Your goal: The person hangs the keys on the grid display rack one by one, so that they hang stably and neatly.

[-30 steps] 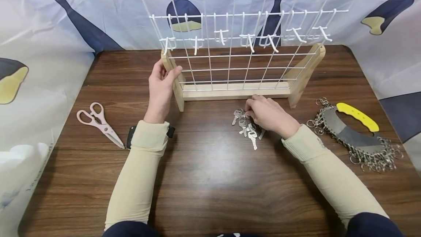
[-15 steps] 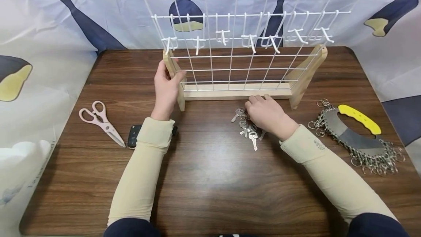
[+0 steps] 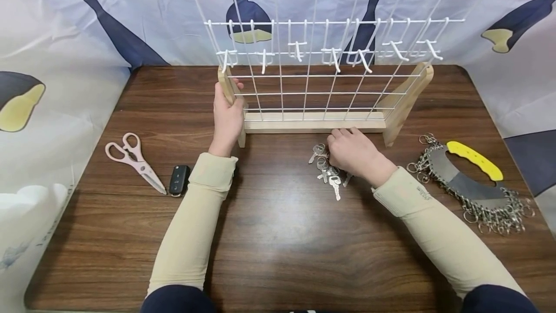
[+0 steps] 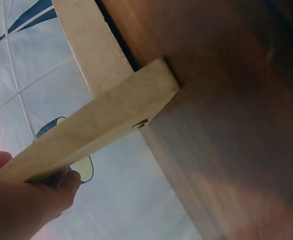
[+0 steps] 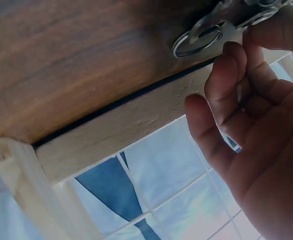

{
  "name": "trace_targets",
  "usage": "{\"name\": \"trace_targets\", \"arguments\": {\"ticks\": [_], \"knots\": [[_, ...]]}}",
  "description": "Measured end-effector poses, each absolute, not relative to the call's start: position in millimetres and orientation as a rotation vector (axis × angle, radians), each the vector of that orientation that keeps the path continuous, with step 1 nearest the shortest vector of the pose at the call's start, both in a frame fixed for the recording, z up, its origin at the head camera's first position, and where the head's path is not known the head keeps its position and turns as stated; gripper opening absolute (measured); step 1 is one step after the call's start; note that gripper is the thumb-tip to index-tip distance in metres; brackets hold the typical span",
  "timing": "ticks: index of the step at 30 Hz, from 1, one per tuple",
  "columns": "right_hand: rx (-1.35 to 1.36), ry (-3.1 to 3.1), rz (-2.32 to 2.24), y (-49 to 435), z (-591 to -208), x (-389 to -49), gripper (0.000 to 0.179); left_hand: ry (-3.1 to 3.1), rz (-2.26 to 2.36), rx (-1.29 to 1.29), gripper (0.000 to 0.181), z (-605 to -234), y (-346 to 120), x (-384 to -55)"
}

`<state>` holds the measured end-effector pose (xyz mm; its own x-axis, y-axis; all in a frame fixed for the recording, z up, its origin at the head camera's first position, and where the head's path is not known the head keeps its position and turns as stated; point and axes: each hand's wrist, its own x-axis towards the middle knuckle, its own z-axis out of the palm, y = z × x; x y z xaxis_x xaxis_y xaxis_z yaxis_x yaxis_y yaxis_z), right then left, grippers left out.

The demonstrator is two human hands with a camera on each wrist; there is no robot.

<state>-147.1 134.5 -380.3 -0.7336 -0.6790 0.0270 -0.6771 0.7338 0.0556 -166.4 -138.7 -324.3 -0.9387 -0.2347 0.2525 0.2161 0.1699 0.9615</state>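
My left hand [image 3: 228,120] grips the left wooden side post [image 4: 101,115] of a white wire grid rack [image 3: 314,123], thumb on one side and fingers round the other. In front of the rack's base, my right hand [image 3: 354,151] reaches down into a small pile of silver keys [image 3: 335,185]. Its thumb and forefinger pinch a key there, though the fingers hide most of it. A loose metal ring [image 5: 196,42] shows beside the fingertips in the right wrist view. White hooks [image 3: 297,51] hang in a row across the grid.
Pink-handled scissors [image 3: 136,161] lie at the left, beside a black car key fob [image 3: 179,180]. At the right lies a curved grey piece with a yellow handle [image 3: 473,159], edged with many metal rings [image 3: 499,211]. A printed cloth [image 3: 143,18] hangs behind the table.
My left hand has shifted slightly right and turned round the post, and its sleeve now uncovers the key fob. The right hand stays at the keys, its fingers moving only a little.
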Motion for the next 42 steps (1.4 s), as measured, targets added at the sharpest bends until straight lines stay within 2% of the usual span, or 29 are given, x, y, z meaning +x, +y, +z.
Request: {"name": "trace_targets", "arguments": {"ticks": [9,17,25,34,42], "knots": [[1.083,-3.102,0.264,130.6,-371.8,-146.7,0.013,-2.114,-1.787,0.039,0.036,-328.4,-138.9,-162.4],[1.068,-3.022,0.42,126.4,-358.5,-142.9,0.009,-2.117,-1.779,0.052,0.036,-330.7,-138.0,-164.5],[1.171,-2.826,0.666,111.2,-341.7,-136.1,0.006,-2.094,-1.792,0.016,0.035,-330.0,-138.9,-166.3],[1.272,-2.624,0.776,88.8,-325.3,-132.5,0.004,-2.153,-1.769,0.024,0.048,-330.0,-143.5,-166.2],[1.192,-2.426,1.066,62.4,-318.4,-137.3,0.004,-2.126,-1.829,0.021,0.039,-357.2,-151.5,-188.4]]}}
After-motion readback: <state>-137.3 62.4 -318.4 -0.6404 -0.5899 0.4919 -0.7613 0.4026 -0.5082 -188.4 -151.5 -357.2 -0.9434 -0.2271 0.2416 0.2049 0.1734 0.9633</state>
